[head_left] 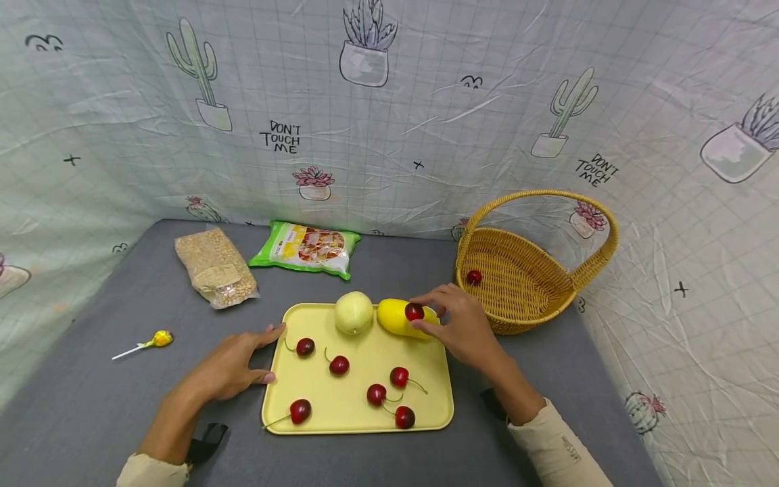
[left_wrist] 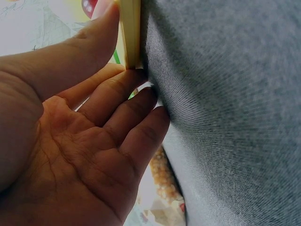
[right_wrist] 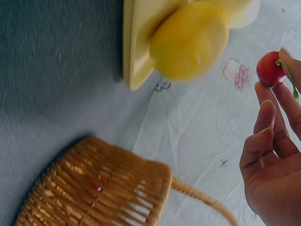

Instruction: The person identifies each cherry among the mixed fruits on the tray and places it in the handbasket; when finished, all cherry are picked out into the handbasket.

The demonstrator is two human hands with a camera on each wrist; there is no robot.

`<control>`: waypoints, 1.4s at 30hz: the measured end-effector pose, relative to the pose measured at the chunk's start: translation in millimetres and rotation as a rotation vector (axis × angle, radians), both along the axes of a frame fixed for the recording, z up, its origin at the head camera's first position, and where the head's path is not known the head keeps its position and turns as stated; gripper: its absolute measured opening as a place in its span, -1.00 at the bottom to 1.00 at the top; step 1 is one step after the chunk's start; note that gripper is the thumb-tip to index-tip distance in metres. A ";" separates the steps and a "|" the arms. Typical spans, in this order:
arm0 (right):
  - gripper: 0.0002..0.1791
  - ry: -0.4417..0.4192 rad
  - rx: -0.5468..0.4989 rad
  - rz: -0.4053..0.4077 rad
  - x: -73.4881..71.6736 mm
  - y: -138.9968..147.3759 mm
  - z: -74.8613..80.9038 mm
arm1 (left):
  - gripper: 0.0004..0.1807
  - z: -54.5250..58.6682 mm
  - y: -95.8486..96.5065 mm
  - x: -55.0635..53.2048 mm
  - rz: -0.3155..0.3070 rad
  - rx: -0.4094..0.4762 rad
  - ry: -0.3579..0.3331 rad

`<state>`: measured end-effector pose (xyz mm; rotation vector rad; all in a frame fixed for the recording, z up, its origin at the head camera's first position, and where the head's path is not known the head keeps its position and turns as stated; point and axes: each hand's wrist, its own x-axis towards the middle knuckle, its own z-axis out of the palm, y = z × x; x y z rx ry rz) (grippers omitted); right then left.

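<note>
My right hand (head_left: pixel 462 323) pinches a dark red cherry (head_left: pixel 414 311) between thumb and fingertips, above the tray's far right corner. A green stem hangs from that cherry (right_wrist: pixel 271 69) in the right wrist view. Behind it on the pale yellow tray (head_left: pixel 359 423) lies a yellow oval fruit (head_left: pixel 392 316), beside a round pale green fruit (head_left: pixel 353 313). Several stemmed cherries (head_left: pixel 339 366) are spread over the tray. At the tray's left edge, my left hand (head_left: pixel 228 367) touches the rim with thumb and fingertips, its fingers (left_wrist: pixel 136 110) fairly straight.
A wicker basket (head_left: pixel 517 308) with a tall handle stands right of the tray, one cherry (head_left: pixel 474 277) inside. Behind the tray lie a green-edged food packet (head_left: pixel 313 249) and a clear bag of kernels (head_left: pixel 216 267). A lollipop (head_left: pixel 159 339) lies far left. Patterned cloth hangs behind.
</note>
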<state>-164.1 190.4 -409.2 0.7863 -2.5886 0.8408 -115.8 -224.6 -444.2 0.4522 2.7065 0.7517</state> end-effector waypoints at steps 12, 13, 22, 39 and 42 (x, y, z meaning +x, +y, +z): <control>-0.58 0.057 -0.179 -0.089 -17.8 31.9 8.5 | 0.00 -1.8 -1.7 0.2 -0.010 0.011 0.014; -0.58 0.065 -0.190 -0.098 -19.2 34.8 8.9 | 0.00 -1.7 -1.6 0.2 -0.009 0.010 0.014; -0.60 0.121 -0.243 -0.251 -34.5 60.6 10.2 | 0.01 -0.8 -0.3 0.1 -0.002 0.007 -0.002; -0.60 -0.035 -0.336 -0.505 -76.6 103.4 -3.2 | 0.02 1.5 0.8 0.5 0.009 -0.011 -0.011; -0.60 -0.066 -0.323 -0.525 -82.1 108.6 -6.8 | 0.02 1.5 1.1 0.6 0.010 -0.014 -0.010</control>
